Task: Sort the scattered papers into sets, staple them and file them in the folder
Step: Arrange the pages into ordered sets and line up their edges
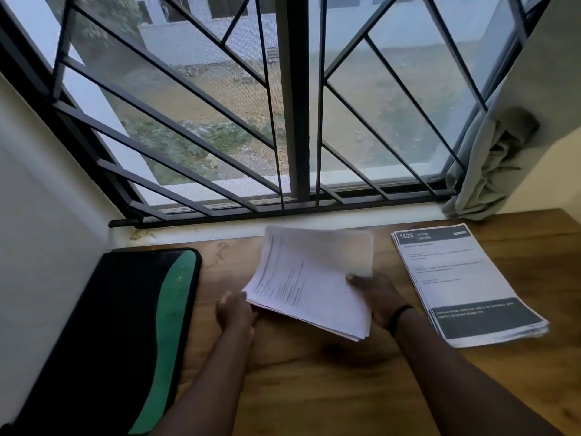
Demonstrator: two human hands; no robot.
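A: Holding what right now?

B: Gripping a loose stack of papers (309, 278) with both hands, lifted off the wooden desk (314, 388) near centre. Left hand (234, 313) curled around the stack's corner at about 7 o'clock; right hand (377, 297) pinching the edge at 3 o'clock, thumb on top. Top sheet bowing upward at 12 o'clock, toward the window (283, 105).

A: Where the rest?

B: Second pile (465, 284) lying flat at 3 o'clock of the held stack, apart from it, sheets slightly fanned along the near edge. Black and green folder (125, 325) closed at 9 o'clock, by the wall. No stapler in view. Curtain (490, 171) bunched at 1 o'clock, off the papers.

A: How to do this step well?

B: Probably squaring a set. Best to loosen the grip a touch, tip the stack upright, tap the long edge on the desk, then the short one. Worth keeping the thumb off the bowing sheet so nothing creases. Worth checking the headings against the pile at 3 o'clock before merging or parting anything; print too blurred here to read.

A: Risk?

B: Bottom sheets sliding out at 5 o'clock, already stepped there.
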